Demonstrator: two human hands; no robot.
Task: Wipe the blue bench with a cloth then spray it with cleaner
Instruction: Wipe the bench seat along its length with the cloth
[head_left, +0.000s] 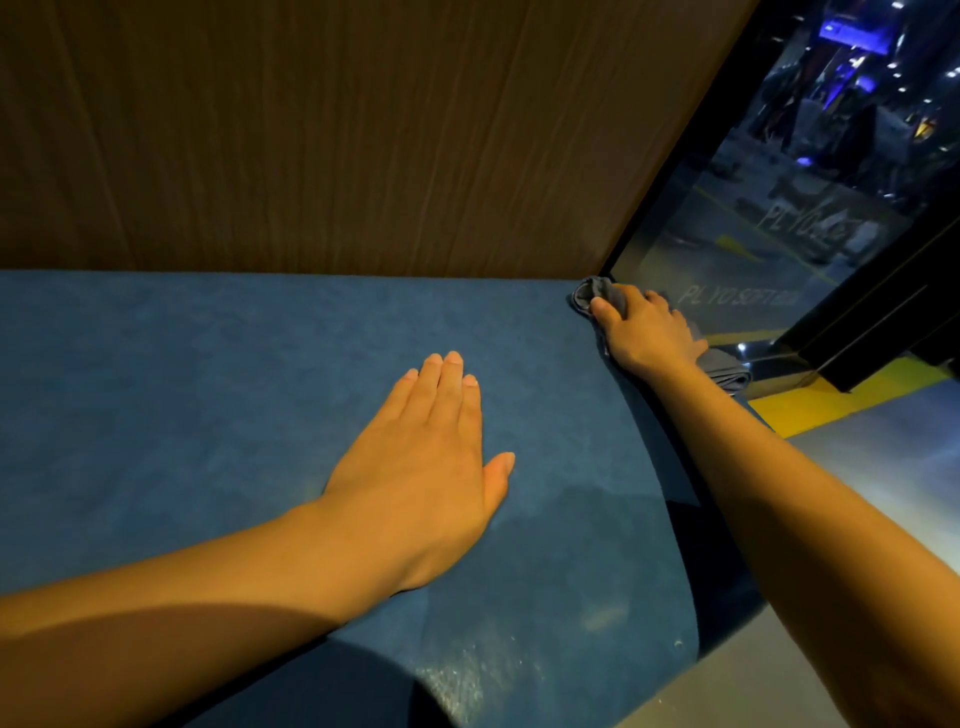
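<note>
We press the cloth into the bench's far right corner.

Our right hand (641, 332) grips the grey cloth (592, 296) where the blue bench (208, 374) meets the wooden wall (337, 130) and the glass panel (753, 249); our left hand (426, 457) lies flat on the seat, fingers together, nearer and further left.

Wood-panelled wall (322, 135) — dark glass (810, 171)

Single head view, close, angled forward-down over bench (208, 389) toward wooden back panel (311, 130)
</note>
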